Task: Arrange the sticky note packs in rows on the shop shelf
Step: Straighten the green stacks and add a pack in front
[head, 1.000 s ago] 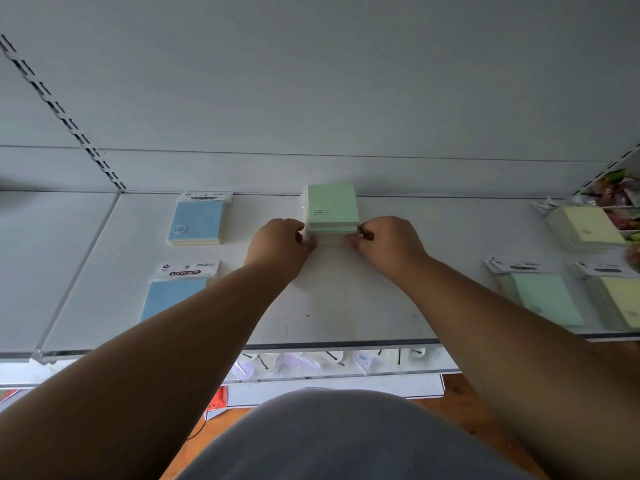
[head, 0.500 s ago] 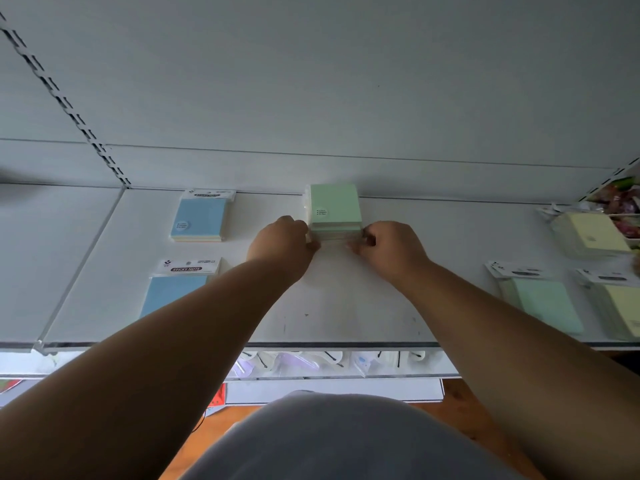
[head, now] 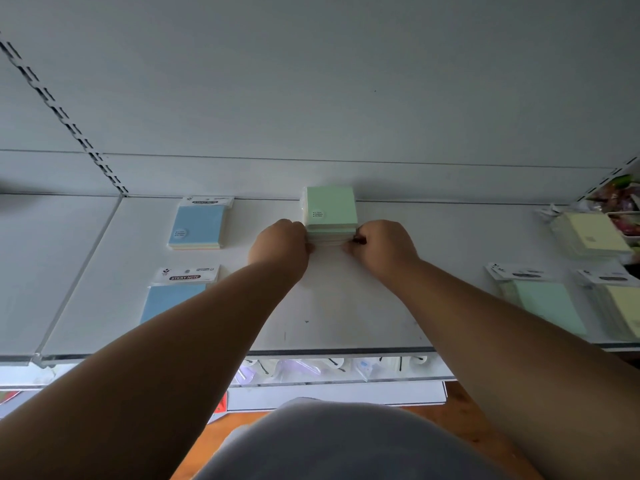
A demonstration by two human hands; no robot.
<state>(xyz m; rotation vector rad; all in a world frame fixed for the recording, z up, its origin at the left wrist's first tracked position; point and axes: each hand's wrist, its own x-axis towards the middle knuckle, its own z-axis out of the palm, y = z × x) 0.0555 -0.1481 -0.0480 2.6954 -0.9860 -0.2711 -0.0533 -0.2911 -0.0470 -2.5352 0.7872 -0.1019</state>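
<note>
The green stack of sticky note packs is gripped at its near corners by the left hand and right hand, set against the shelf's back edge, mid-row; squaring, then release, seems called for.

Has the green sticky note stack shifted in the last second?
No. The green stack keeps the same gap from the rear blue pack and still meets the shelf back edge.

"STICKY NOTE" readable on the header card of the near blue pack at nine o'clock; other labels too blurred.
</note>
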